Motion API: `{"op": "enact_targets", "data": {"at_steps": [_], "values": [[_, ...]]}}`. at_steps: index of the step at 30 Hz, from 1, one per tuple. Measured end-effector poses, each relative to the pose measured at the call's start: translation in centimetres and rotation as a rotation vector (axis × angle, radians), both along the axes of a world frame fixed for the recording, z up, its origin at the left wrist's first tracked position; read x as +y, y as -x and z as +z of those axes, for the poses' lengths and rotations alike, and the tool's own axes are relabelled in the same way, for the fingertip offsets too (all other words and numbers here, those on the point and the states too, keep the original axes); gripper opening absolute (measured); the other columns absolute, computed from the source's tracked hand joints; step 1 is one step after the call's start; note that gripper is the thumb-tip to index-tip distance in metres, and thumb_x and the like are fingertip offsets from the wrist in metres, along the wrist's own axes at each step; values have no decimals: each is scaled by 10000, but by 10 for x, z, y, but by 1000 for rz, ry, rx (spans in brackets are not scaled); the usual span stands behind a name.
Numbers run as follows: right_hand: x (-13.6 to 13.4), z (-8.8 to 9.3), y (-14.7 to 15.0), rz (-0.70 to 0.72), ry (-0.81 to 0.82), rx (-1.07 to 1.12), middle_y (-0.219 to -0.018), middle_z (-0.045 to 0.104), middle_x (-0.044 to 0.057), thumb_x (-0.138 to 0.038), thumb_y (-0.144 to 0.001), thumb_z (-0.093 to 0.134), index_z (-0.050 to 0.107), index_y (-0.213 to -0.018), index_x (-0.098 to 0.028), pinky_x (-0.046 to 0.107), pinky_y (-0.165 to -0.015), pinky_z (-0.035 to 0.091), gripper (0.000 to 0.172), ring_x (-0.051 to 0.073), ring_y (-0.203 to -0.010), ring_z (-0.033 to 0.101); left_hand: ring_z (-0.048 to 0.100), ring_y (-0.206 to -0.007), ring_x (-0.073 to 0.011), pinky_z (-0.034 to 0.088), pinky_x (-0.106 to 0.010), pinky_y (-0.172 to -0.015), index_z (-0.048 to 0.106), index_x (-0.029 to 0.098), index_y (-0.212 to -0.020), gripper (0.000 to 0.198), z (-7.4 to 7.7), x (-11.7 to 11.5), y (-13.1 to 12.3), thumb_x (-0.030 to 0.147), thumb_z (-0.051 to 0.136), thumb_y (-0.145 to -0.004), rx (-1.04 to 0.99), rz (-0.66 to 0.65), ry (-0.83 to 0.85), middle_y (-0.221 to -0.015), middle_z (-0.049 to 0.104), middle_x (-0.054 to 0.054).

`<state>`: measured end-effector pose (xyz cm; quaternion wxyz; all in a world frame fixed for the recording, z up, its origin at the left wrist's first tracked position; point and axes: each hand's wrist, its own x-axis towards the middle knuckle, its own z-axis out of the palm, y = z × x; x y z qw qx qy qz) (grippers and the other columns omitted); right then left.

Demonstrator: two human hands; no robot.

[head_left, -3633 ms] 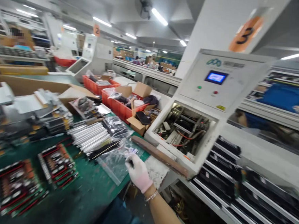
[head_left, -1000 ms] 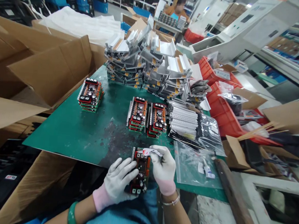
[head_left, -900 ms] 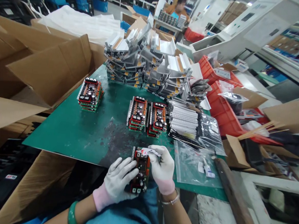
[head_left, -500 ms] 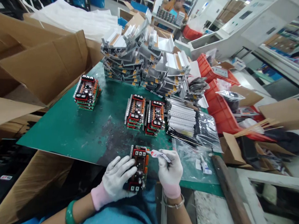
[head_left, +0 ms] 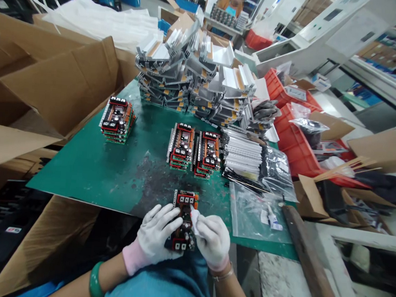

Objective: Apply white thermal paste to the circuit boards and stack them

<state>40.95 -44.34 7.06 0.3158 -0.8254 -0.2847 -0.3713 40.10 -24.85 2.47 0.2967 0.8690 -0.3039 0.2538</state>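
In front of me, at the near edge of the green table, lies a circuit board (head_left: 185,236) with red-edged black strips and white squares. My left hand (head_left: 156,236), in a white glove, holds it from the left, fingers over its side and thumb along the near end. My right hand (head_left: 213,240), gloved too, is closed around a small white glue tube (head_left: 195,218). The tube's nozzle points down at the upper right part of the board; whether it touches is too small to tell. The palm hides most of the tube.
Stacked circuit boards stand at the left (head_left: 116,120) and mid-table (head_left: 181,147). Metal heatsink profiles (head_left: 196,76) are piled behind. Right of the boards lie metal strips (head_left: 241,154) and a plastic bag with another tube (head_left: 274,221). A wooden bar (head_left: 309,256) and red crates (head_left: 293,141) border the right side.
My right hand has moved left and nearer to me, and the tube has swung from lying sideways at the board's top to pointing down over its right part. My left hand stays in place.
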Motion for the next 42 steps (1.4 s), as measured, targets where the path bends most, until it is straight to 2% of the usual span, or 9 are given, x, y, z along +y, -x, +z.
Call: {"op": "enact_targets", "data": {"at_steps": [8,14,18,21,26,28,33,38,42], "values": [[26,21,-6,177,247,-60,-903,745,86,-136,-992,430,684,-992,-150,306,-632,497,255,163,-747,624,627,-1170,-269,325,-392,-1135,506,144,-1366,671,-1,-3,0,546,585,-835,-25,25,10,-1162,712,-110],[35,24,-14,122,285,-71,-899,753,80,-127,-983,439,701,-966,-147,311,-615,483,263,159,-708,610,628,-1167,-278,334,-391,-1124,420,87,-1432,771,3,-1,-2,600,530,-867,-56,21,-49,-1206,688,-160],[30,23,-10,129,260,-34,-879,755,72,-140,-992,448,681,-997,-158,303,-602,494,234,150,-685,631,623,-1180,-278,338,-395,-1123,465,135,-1405,738,1,0,0,574,599,-826,-24,11,-37,-1195,698,-130],[18,18,-2,101,157,14,-875,752,55,-142,-981,499,656,-1024,-202,285,-613,519,174,144,-697,663,614,-1196,-276,312,-401,-1141,564,197,-1308,623,0,0,1,572,615,-813,20,5,-36,-1221,692,-99],[1,8,23,-98,-421,320,-872,718,23,-179,-960,545,594,-980,-244,291,-656,578,84,158,-774,707,590,-1225,-278,292,-412,-1154,618,220,-1215,571,2,2,1,610,624,-799,30,-17,-37,-1238,684,-90],[0,5,34,-95,-514,422,-833,708,24,-214,-969,530,591,-943,-234,297,-633,585,69,171,-755,712,584,-1233,-280,278,-414,-1162,607,212,-1226,585,3,3,0,612,628,-800,22,-30,-68,-1241,681,-98],[6,2,46,-31,-440,489,-829,716,28,-208,-965,546,610,-934,-236,290,-644,592,77,169,-749,707,590,-1227,-282,283,-412,-1153,588,202,-1230,595,5,4,-2,631,614,-818,8,-38,-69,-1221,689,-107],[11,11,40,32,-292,420,-827,736,25,-211,-977,535,597,-977,-240,284,-646,581,68,154,-704,701,596,-1222,-285,298,-422,-1139,574,220,-1241,583,4,3,-2,605,635,-809,20,-29,-73,-1233,684,-101],[5,19,39,-20,-225,365,-799,734,27,-187,-963,544,600,-971,-237,276,-609,559,76,153,-655,682,596,-1221,-287,296,-425,-1138,577,209,-1236,602,5,2,-2,629,631,-808,14,-31,-80,-1237,681,-109]]}}
